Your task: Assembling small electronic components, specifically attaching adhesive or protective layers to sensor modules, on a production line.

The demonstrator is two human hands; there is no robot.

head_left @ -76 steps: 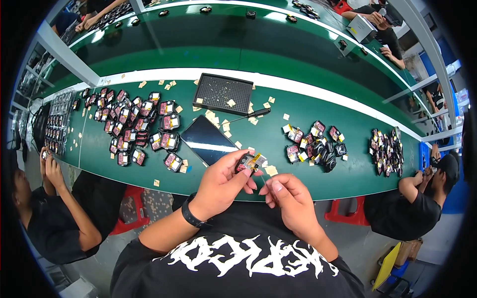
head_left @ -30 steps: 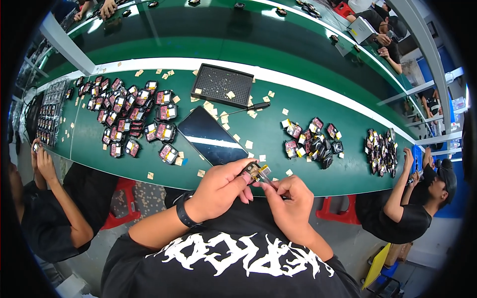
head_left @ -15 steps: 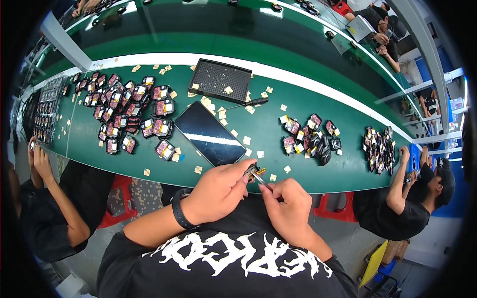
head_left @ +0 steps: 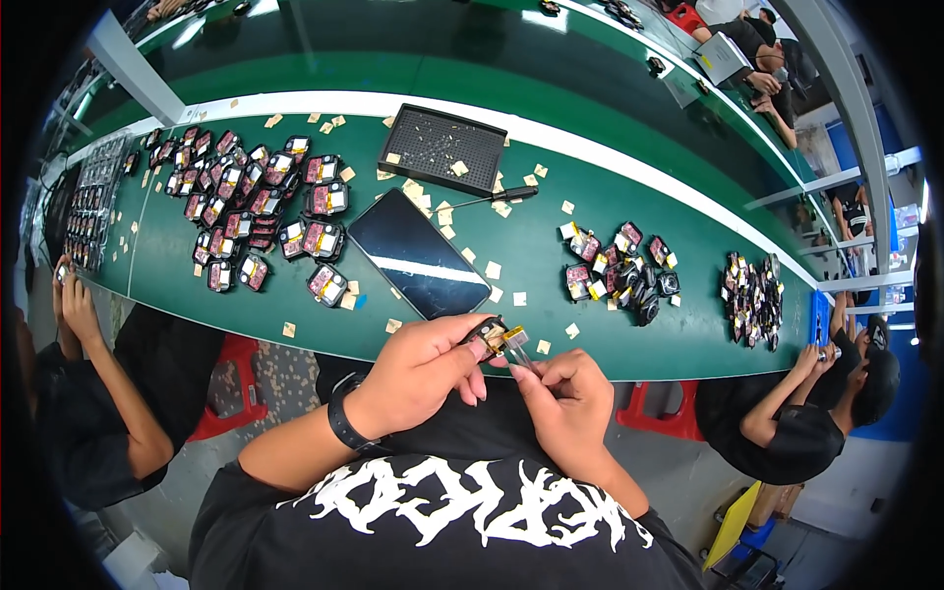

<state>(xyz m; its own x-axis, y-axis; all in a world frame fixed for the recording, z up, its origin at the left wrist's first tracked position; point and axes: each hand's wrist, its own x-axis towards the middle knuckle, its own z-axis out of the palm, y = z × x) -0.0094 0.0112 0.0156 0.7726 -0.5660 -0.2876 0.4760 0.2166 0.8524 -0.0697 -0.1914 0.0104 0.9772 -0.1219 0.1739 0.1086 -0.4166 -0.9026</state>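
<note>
My left hand (head_left: 418, 366) is closed round a small black electronic device (head_left: 488, 332), gripping it by its edge with thumb and fingers above the near table edge. A small yellow-edged part (head_left: 515, 336), which looks like a battery, stands out from the device's right side. My right hand (head_left: 568, 398) pinches a pair of metal tweezers (head_left: 521, 360). Their tips point up and left toward the device, right by the yellow-edged part; whether they touch it I cannot tell. Just beyond my hands lies a dark glossy tablet-like panel (head_left: 418, 256).
Similar devices with pink boards (head_left: 236, 224) spread over the left of the green table (head_left: 383, 329). A smaller pile (head_left: 615, 270) and another heap (head_left: 752, 300) lie to the right. A black tray (head_left: 447, 146), a screwdriver (head_left: 506, 195) and scattered paper squares lie behind. Co-workers sit on both sides.
My left hand has turned the device so its inside shows more, and the yellow-edged part now stands out further. The tweezers have shifted slightly down and right from it.
</note>
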